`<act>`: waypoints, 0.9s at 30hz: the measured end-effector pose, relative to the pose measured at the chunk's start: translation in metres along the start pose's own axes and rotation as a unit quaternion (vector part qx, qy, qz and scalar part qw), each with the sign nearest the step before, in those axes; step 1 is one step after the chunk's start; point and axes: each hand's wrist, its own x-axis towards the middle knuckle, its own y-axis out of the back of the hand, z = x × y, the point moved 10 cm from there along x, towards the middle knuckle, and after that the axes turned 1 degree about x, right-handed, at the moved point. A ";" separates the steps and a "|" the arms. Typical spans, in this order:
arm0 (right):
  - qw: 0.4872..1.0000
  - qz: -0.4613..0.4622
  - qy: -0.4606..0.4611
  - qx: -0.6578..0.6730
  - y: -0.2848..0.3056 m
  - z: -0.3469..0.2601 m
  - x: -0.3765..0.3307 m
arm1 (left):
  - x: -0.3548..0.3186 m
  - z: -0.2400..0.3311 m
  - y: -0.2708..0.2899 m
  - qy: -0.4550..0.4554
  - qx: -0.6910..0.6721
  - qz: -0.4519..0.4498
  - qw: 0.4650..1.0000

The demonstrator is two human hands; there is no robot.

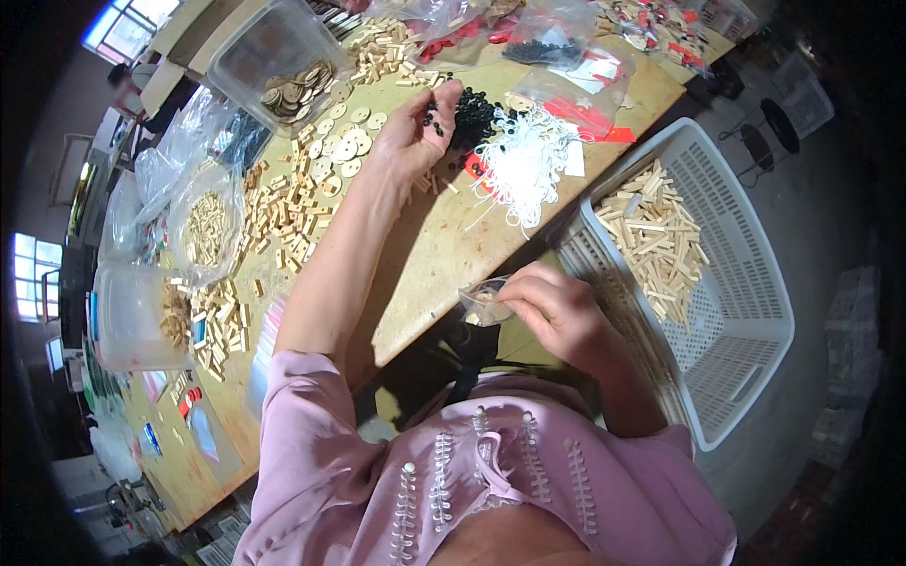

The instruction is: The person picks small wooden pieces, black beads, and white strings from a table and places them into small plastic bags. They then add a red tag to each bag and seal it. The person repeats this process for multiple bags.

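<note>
My left hand (420,132) reaches across the table with its fingers curled and several small black beads (435,123) in it. Just beyond it lies a heap of the same black beads (477,115). White looped cords (527,170) are piled to the right of that heap. Close to my body, beside the table's front edge, my right hand (559,307) pinches the rim of a small clear plastic bag (485,307). A few pale pieces show through the bag; their exact kind is unclear.
Round wooden discs (349,141) and short wooden blocks (288,212) cover the table to the left. A clear bin (274,57) holds more discs. At my right stands a white basket (746,311) with wooden sticks (651,241). Red pieces in bags (576,108) lie farther back.
</note>
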 end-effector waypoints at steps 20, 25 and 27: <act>0.996 -0.064 0.055 -0.030 -0.052 -0.038 -0.024 | -0.213 -0.083 -0.033 -0.133 -0.160 -0.118 0.971; 0.993 -0.062 0.075 -0.059 -0.064 -0.045 -0.027 | -0.232 -0.088 -0.022 -0.144 -0.161 -0.121 0.969; 0.992 -0.058 0.075 -0.081 -0.069 -0.049 -0.026 | -0.237 -0.088 -0.018 -0.150 -0.149 -0.120 0.970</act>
